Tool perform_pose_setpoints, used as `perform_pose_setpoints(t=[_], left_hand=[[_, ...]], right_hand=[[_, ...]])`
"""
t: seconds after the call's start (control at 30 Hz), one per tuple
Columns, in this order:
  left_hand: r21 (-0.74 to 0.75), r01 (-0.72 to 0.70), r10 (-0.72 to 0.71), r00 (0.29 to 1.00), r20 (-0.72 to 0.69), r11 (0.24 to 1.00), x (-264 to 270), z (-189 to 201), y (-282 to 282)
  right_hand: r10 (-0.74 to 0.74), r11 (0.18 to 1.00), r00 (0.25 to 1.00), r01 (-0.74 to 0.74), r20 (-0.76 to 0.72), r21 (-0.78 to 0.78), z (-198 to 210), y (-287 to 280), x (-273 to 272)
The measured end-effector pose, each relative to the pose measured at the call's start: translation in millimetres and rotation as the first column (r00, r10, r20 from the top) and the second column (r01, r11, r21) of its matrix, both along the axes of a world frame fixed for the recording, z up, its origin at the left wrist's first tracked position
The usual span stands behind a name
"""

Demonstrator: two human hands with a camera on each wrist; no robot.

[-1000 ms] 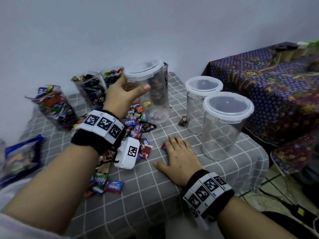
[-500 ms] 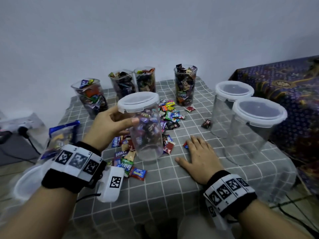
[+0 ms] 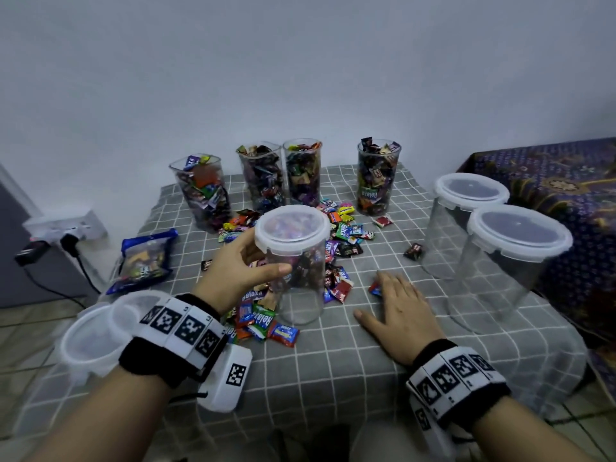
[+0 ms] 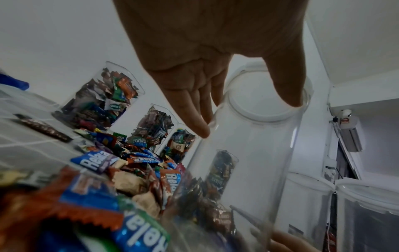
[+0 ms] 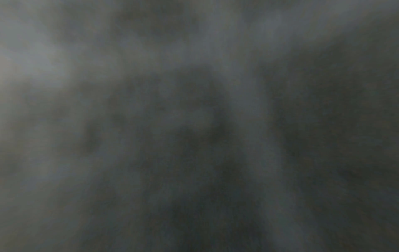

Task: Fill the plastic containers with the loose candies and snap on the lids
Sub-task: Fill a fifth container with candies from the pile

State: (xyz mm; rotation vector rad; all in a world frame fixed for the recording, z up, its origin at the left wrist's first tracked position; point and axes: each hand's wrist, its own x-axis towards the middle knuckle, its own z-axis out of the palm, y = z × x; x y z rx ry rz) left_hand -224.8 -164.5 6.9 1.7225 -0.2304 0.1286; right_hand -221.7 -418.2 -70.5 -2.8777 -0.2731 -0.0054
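Left grip [image 3: 241,271] wraps lidded empty container [image 3: 296,265]; right [image 3: 398,308] flat on worktop [image 3: 333,368]. Risk: base tipping onto loose candies [image 3: 260,323].

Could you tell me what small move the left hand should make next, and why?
Probably set the lidded container down beside the candy pile so the lid can come off. The left hand grips it below the lid, it looks empty inside, and the right hand rests flat on the tablecloth.

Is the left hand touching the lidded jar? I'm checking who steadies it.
Touching: in the head view the left hand wraps the jar just under its lid, thumb across the front.
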Motion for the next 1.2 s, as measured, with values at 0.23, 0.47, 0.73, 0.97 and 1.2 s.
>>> perform_pose_setpoints(t=[0.23, 0.47, 0.73, 0.97, 1.2], left_hand=[[-0.018, 0.049, -0.051, 0.990, -0.130, 0.999, -5, 3, 15], [0.027, -0.236, 0.238, 0.963, -0.130, 0.971, -5, 33, 11], [0.146, -0.217, 0.243, 0.952, -0.185, 0.965, 3, 31, -1], [0.026, -0.198, 0.198, 0.944, -0.263, 0.980, 4, 23, 0], [-0.117, -0.203, 0.165, 0.947, -0.275, 0.972, 3, 20, -5]], right_hand=[[0.051, 0.955, 0.996, -0.071, 0.077, 0.287, 8, 1, -3], [0.134, 0.812, 0.919, -0.317, 0.372, 0.490, 55, 35, 3], [0.288, 0.774, 0.801, -0.517, 0.525, 0.365, 109, 72, 16], [0.370, 0.775, 0.737, -0.581, 0.566, 0.249, 91, 83, 18], [0.311, 0.731, 0.759, -0.576, 0.573, 0.365, 87, 84, 19]])
